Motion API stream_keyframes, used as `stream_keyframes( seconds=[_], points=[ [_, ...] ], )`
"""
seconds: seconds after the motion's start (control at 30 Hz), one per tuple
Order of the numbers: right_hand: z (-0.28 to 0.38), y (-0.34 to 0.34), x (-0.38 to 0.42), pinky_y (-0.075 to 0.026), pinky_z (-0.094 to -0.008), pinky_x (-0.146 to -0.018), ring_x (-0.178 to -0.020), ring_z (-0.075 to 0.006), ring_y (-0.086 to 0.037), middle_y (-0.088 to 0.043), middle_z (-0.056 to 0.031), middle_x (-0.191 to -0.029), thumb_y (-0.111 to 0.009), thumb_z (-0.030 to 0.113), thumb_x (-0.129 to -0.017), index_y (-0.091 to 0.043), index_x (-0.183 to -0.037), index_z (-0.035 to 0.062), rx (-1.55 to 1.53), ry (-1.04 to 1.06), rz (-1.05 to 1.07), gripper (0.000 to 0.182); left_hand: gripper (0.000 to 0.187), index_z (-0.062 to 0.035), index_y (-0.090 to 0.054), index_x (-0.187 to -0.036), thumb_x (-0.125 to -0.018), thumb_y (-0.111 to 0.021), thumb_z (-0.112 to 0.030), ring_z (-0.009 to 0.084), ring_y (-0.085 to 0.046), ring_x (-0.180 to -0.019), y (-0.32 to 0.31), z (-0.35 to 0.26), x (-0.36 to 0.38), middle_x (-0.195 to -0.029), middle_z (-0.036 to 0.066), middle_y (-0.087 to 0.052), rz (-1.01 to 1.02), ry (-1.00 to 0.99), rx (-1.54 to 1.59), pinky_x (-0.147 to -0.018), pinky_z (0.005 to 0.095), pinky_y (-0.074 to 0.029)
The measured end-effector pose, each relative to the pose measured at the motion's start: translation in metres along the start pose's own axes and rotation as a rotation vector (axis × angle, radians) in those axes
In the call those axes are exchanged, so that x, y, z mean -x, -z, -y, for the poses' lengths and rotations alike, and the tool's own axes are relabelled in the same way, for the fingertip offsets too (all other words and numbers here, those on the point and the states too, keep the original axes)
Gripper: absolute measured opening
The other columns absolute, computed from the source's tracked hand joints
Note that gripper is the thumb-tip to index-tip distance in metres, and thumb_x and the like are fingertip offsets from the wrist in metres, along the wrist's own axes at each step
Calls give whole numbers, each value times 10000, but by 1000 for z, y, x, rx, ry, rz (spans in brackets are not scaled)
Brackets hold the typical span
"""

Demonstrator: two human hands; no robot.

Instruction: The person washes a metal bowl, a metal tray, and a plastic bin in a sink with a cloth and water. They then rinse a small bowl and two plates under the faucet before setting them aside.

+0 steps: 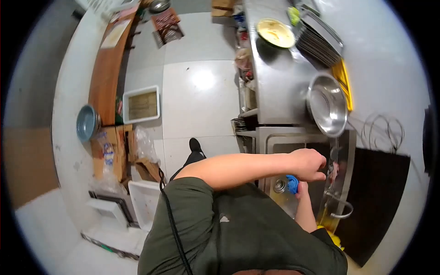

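My left hand point(310, 164) reaches across over the steel sink point(275, 142), its fingers curled downward. Whatever it may hold is hidden beneath the fingers. Just below it, my right hand point(302, 189) is closed on a blue crumpled thing point(292, 184), partly covered by the left hand and forearm; I cannot make out its kind. Beside the blue thing, the round drain fitting point(279, 185) shows in the sink floor. A curved metal faucet point(341, 211) stands at the sink's right side, near my right forearm.
Past the sink, a steel counter point(279, 101) holds a large metal bowl point(327, 104), a yellowish basin point(275, 33) and stacked dark trays point(320, 39). A black board point(378, 197) lies on the right. Leftward are a white tub point(157, 103), blue-grey bowls point(87, 123) and cardboard point(110, 156).
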State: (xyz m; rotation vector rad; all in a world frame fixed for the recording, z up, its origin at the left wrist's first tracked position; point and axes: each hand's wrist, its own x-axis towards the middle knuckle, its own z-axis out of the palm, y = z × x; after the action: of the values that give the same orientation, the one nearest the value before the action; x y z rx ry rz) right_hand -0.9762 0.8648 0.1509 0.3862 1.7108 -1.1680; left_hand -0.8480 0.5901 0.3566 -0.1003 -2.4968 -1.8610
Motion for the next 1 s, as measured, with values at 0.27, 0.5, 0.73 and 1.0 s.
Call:
stream_keyframes(
  seconds=[0.27,0.5,0.73,1.0],
  points=[
    [75,0,-42,-510,-335,-713,-844,-187,-615,-647,-56,-981,-574,367,-885,-651,-997,73,451,-4,-108,324,360,-37,-653,-925,-789,-642,-370,364,-627,-860,60,8,62,-894,170,-664,-281,-110,87,-753,443,-501],
    [168,-95,-54,-498,-350,-780,-918,-198,-611,-642,-78,-1051,-592,381,-882,-660,-1006,65,491,280,-166,346,343,-18,-656,-942,-803,-636,-331,368,-623,-879,129,23,135,-921,197,-655,-381,-56,166,-771,429,-502],
    [195,-214,-14,-494,-334,-635,-722,-162,-610,-660,-65,-865,-624,283,-845,-681,-1004,40,270,486,-334,296,285,12,-634,-1032,-865,-641,-218,159,-629,-825,215,67,204,-917,93,-683,-509,126,261,-751,305,-503],
    [218,-234,-91,-492,-322,-656,-727,-166,-629,-675,-72,-831,-635,287,-827,-679,-957,-1,40,525,-210,318,233,48,-591,-1032,-917,-585,-154,161,-629,-770,313,162,234,-864,103,-652,-616,505,294,-720,279,-523]
  ],
)
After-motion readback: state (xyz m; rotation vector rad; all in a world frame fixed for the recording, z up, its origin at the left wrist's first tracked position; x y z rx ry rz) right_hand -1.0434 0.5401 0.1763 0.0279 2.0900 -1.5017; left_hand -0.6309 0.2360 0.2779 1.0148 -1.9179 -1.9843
